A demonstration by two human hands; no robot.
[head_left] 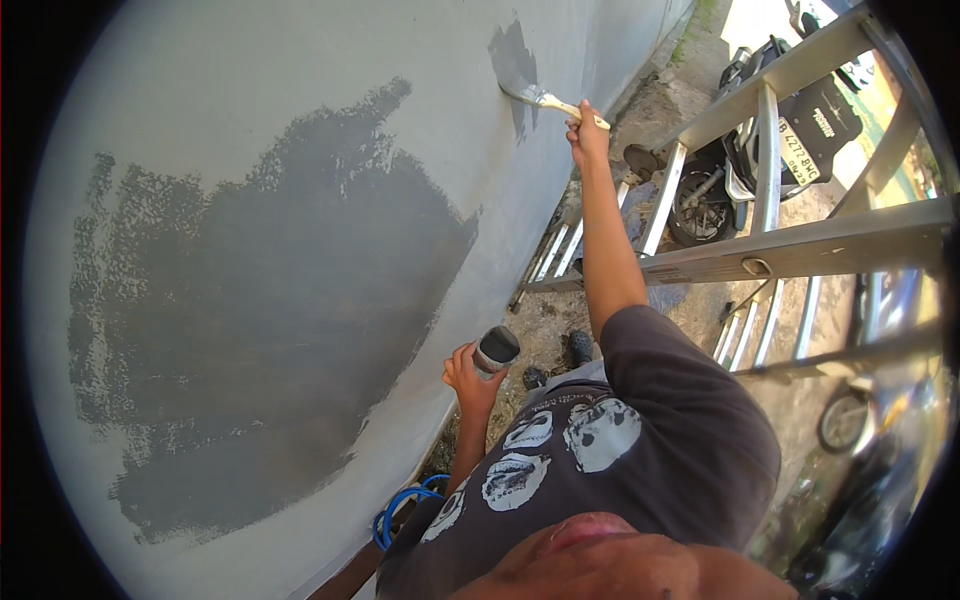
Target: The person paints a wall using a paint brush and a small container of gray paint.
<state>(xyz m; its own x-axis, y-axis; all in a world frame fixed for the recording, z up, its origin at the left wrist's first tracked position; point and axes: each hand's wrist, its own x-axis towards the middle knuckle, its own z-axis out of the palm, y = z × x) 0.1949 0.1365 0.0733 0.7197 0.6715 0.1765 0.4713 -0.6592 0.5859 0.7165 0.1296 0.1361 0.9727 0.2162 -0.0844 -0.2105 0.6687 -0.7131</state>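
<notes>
My right hand (588,138), at the end of an outstretched arm, grips a paintbrush (556,102) by its pale handle. The bristles touch the light grey wall (440,60) at a small dark grey patch (516,55). To the left, a much larger dark grey patch (290,290) with ragged edges covers the wall. Close to the wall and lower down, my left hand (470,380) is wrapped round a small cup (497,350) with dark grey inside. The far side of the cup is hidden.
An aluminium ladder (850,240) crosses the right side, near my right arm. Behind its rungs stands a parked motorcycle (805,145). A coiled blue hose (388,515) lies by the foot of the wall, left of my body. Another wheel (845,420) shows at lower right.
</notes>
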